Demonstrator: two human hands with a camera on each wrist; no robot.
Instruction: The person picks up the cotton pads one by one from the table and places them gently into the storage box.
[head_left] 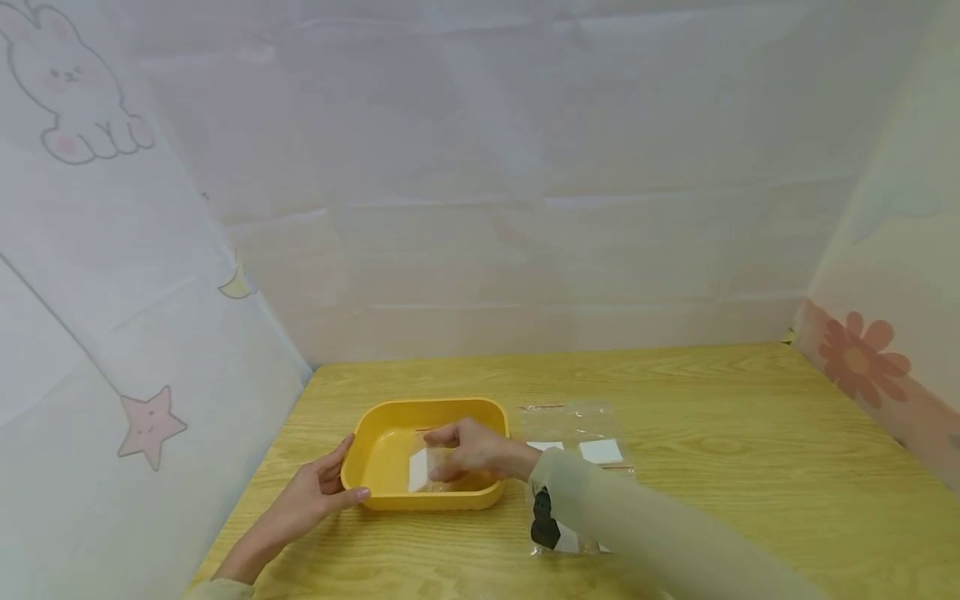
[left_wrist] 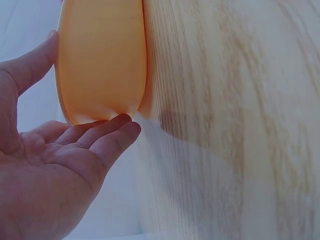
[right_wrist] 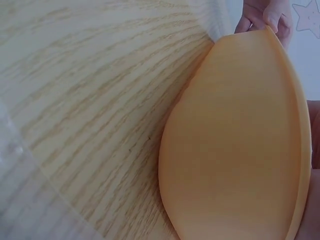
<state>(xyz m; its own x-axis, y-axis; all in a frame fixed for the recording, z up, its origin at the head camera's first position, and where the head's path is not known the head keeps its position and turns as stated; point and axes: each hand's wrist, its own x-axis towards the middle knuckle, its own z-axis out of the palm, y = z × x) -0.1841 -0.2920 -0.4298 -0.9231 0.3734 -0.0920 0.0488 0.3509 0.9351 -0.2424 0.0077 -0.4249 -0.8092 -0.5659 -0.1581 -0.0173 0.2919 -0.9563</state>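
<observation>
**Handling a Clear Bag Inside the Tray**

The yellow tray (head_left: 427,502) stands near the left edge of the tabletop (head_left: 750,450). The left hand (head_left: 307,497) grips its left end, thumb at the near-left corner of the rim, fingers against the outer wall.

The right hand (head_left: 474,450) reaches over the tray's right end to a clear bag (head_left: 426,454) with a white insert (head_left: 417,472) on the tray floor. Thumb and forefinger appear apart; whether they pinch the plastic cannot be told, and the right wrist view hides them behind the tray wall. Further clear bags (head_left: 592,417) lie right of the tray, partly beneath the right sleeve (head_left: 637,504).

Recommended practice:
1. Brace the tray's left end lightly; heavy thumb pressure could tip the rim.
2. Lay the bag flat, clear of the tray walls; thin plastic will probably cling to fingers.
3. Lift the forearm over the right rim to avoid dragging the outer bags.
</observation>
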